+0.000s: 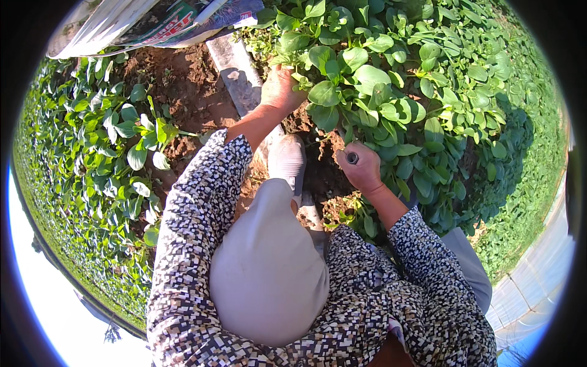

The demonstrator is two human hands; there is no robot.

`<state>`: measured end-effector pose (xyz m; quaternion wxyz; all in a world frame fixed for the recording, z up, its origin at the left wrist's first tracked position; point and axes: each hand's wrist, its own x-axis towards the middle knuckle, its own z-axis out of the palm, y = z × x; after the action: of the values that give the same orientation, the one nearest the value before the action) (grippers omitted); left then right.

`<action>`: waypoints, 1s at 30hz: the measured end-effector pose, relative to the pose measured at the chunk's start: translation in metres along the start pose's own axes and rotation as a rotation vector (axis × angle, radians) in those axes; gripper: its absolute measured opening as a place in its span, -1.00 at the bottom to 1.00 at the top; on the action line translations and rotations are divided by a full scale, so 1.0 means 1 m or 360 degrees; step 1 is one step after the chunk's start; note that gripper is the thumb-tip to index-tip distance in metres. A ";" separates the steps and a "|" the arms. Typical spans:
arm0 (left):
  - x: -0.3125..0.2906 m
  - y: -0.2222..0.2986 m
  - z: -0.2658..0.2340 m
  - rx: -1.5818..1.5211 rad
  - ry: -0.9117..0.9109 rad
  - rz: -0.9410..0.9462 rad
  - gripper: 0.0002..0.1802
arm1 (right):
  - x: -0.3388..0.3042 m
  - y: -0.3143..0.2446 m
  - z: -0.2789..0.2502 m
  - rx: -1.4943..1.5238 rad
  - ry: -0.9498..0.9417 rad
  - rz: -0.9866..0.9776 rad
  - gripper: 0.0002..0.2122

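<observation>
My left hand (282, 90) is closed at the edge of the leafy green bed, on a bunch of small-leaved greens (282, 60); the leaves partly cover its fingertips. Lower and to the right, my right hand (363, 170) makes a fist around a tool handle (351, 158). Only the handle's round, dark end shows, and the rest of the tool is hidden. Broad-leaved green plants (373, 79) grow densely just beyond and to the right of both hands.
A pale strip (235, 70) runs along bare brown soil (183, 85) between the beds. My shoe (287, 160) is on it. At the upper left stands a large printed sack (140, 24). More greens (92, 140) grow on the left. Plastic sheeting (532, 287) lies at the far right.
</observation>
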<state>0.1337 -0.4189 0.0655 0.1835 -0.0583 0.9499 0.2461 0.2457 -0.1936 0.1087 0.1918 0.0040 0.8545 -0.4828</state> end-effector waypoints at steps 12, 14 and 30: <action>0.043 -0.003 0.013 0.0186 -0.0114 -0.0044 -0.66 | 0.055 -0.016 0.009 -0.0316 -0.0165 -0.0201 -0.86; 0.040 -0.017 0.026 -0.0144 0.0200 0.0032 -0.69 | 0.040 -0.019 0.004 -0.0253 -0.0119 -0.0160 -0.84; 0.027 -0.014 -0.004 -0.1552 -0.0127 -0.0483 -0.74 | 0.049 -0.016 -0.011 -0.0787 -0.0195 -0.0321 -0.81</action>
<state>0.1101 -0.4340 0.0525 0.2049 -0.2648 0.6977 0.6333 0.1935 -0.2014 0.1105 0.1893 -0.1573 0.9292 -0.2756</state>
